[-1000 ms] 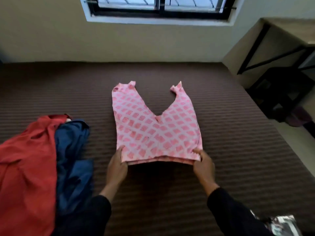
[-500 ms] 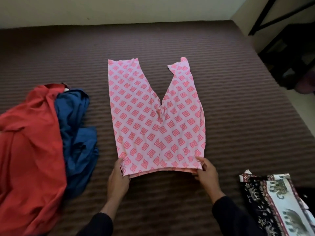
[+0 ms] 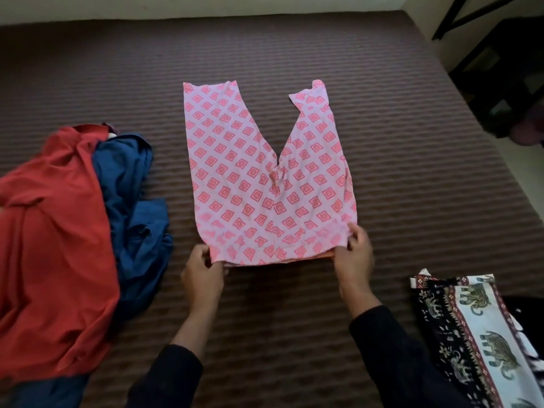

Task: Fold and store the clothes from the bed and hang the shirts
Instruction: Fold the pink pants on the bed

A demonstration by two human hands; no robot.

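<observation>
A pink garment with a red diamond print [image 3: 265, 184] lies flat on the brown ribbed bed [image 3: 412, 178], its two legs pointing away from me. My left hand [image 3: 203, 275] pinches its near left corner. My right hand [image 3: 353, 254] pinches the near right corner, fingers curled over the edge. A red shirt [image 3: 50, 245] and a blue shirt [image 3: 132, 195] lie crumpled in a heap at the left.
A folded cloth with an elephant print and dark border [image 3: 477, 334] lies at the bed's near right. A dark metal rack [image 3: 500, 69] stands beyond the bed's right edge. A pale wall [image 3: 206, 7] runs along the far side.
The view has tilted down, so the window is out of sight and the elephant cloth has appeared. The pink garment's legs now lie flatter and longer. Both hands stay at its near corners.
</observation>
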